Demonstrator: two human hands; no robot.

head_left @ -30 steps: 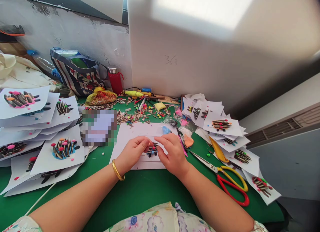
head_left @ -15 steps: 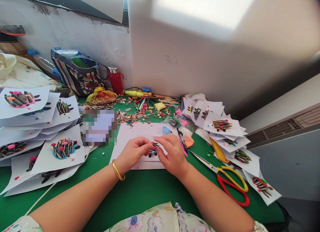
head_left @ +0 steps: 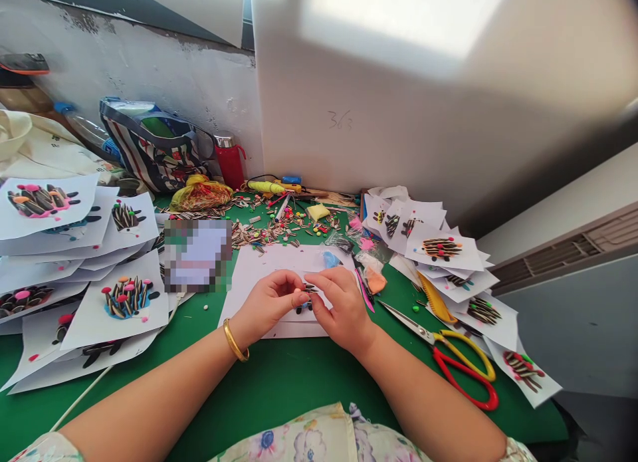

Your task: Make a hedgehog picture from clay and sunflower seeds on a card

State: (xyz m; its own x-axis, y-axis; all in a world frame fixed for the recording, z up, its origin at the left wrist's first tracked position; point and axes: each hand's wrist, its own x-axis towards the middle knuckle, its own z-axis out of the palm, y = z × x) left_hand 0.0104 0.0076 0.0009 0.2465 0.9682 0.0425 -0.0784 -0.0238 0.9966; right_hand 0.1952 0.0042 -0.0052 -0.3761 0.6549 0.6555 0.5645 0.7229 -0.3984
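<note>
Head view: seed figure [head_left: 305, 307] on white paper [head_left: 249, 269] at centre, mostly hidden by left hand [head_left: 272, 299], pinched closed, anything held too small to tell, and right hand [head_left: 343, 304], curled, can't tell if gripping. Pixelated device [head_left: 199, 256] mid-left. Green table [head_left: 274, 382], covered bottom-centre by floral clothing [head_left: 309, 442]; pale wall [head_left: 423, 149] behind, sunlit at top.

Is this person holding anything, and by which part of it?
It cannot be told: the left hand looks pinched and the right hand curls over the seed-decorated paper, but any small thing held is hidden.
</note>
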